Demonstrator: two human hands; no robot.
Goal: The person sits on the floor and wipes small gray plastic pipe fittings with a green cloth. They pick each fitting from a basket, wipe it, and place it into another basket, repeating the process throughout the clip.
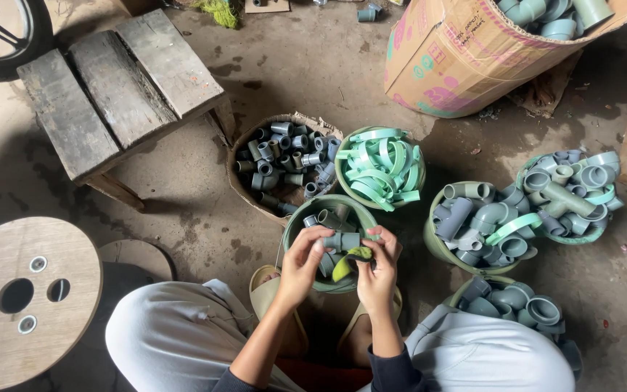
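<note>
My left hand [300, 265] and my right hand [380, 270] meet over a green bowl [293, 221] of grey pipe fittings. Both hold a small grey pipe fitting [343, 240] between the fingertips. My right hand also pinches a yellow-green strip [351, 260] that curls under the fitting. My knees in light trousers frame the bowl, and my sandalled feet rest below it.
Around me stand a cardboard tub of small grey fittings [283, 161], a bowl of pale green clips [382, 168], bowls of larger elbows [477, 222] and tees [570, 193], another [517, 303] by my right knee. A wooden stool [117, 87], a wooden spool [19, 297] and a big cardboard box [466, 54] lie further out.
</note>
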